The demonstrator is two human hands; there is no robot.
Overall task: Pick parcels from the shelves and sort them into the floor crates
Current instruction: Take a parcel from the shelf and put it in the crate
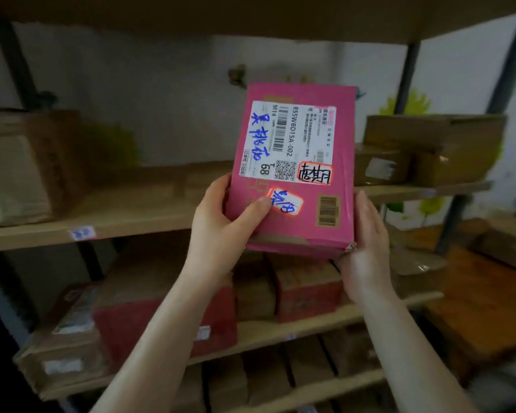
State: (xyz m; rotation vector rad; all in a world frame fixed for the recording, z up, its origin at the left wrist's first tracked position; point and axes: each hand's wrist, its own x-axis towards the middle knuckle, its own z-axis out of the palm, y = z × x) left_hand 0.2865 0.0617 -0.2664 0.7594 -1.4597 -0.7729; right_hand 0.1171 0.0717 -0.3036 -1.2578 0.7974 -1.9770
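Note:
I hold a pink parcel box [307, 201] upright in front of the shelves, its white shipping label with blue handwriting facing me. My left hand [221, 225] grips its lower left corner, thumb lying across the front near a small sticker. My right hand [367, 242] cups the lower right edge and bottom corner, fingers against the side. No floor crates are in view.
A wooden shelf [131, 216] runs behind the parcel, with brown cardboard boxes at its left [27, 165] and right [429, 147]. The shelf below [295, 326] holds red and brown boxes [307, 287]. Dark metal uprights [408, 73] frame the rack. A wooden surface [483, 302] lies at the right.

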